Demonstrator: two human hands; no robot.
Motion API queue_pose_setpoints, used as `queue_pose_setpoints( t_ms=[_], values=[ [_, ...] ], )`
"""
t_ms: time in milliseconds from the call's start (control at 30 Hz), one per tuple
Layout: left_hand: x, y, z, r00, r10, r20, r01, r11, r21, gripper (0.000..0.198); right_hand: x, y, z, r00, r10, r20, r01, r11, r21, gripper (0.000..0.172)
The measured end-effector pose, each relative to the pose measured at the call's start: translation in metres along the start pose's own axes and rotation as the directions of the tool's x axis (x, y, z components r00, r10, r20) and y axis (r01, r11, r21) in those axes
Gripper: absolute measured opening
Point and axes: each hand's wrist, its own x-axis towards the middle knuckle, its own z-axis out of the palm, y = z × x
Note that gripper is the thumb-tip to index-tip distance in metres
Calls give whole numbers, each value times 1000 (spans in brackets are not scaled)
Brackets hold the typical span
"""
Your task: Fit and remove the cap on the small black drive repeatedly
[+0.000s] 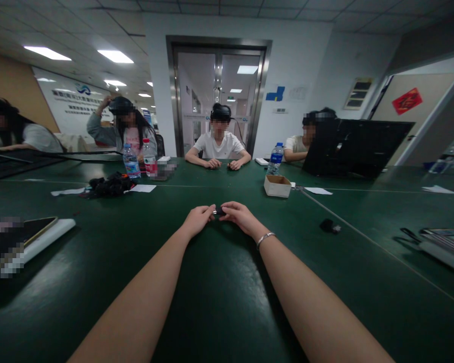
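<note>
At frame centre, left hand (199,220) and right hand (240,216) together pinch a small black metal-tipped piece (218,211); bare dark green tabletop (219,292) surrounds them.

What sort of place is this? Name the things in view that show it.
Probably an office workroom: people sit around a long green table, with glass double doors behind, ceiling light panels overhead and a laptop. The left hand and right hand pinch a small dark part.

Ceiling panels (47,52) light the room evenly; dull glare sits on the green worktop (219,292); edges bow with wide-angle distortion.
</note>
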Motion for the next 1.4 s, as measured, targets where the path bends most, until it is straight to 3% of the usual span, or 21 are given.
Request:
queue_pose_setpoints(
  t_ms=[200, 500, 700, 867, 1000, 1133, 1233, 1333, 1400],
  values=[
    [0, 0, -1, 1000, 28, -1, -28, 999, -39, 45, 0, 0, 0, 1000, 0, -1, 0, 1000, 13, 20],
    [3, -6, 1, 1000, 2, 3, -2, 1000, -21, 52, -1, -1, 2, 1000, 12, -25, -12, 1000, 4, 14],
    [-1, 17, 2, 989, -111, -99, 74, 943, -325, 42, -3, -6, 7, 995, 47, -86, -39, 996, 85, 10],
    [1, 41, 13, 974, -51, -220, -90, 806, -585, 40, -5, -13, 25, 993, 70, -93, -55, 986, 156, 11],
    [2, 47, 23, 955, -53, -292, -139, 788, -599, 38, -5, -7, 47, 993, 115, -30, -105, 967, 234, 11],
    [1, 29, 9, 904, -87, -419, -109, 900, -421, 33, -7, -5, 59, 988, 154, -10, -154, 988, -6, 16],
    [-5, 6, -25, 903, -119, -412, 86, 991, -98, 37, -12, -19, 47, 984, 154, -84, -170, 956, -239, 22],
    [-23, -15, -78, 925, -162, -345, 279, 905, 323, 41, -25, -44, 4, 988, 25, -154, -112, 801, -588, 17],
    [-43, -26, -119, 950, -117, -288, 283, 709, 646, 42, -40, -62, -41, 958, -190, -215, -79, 548, -833, 19]
  ],
)
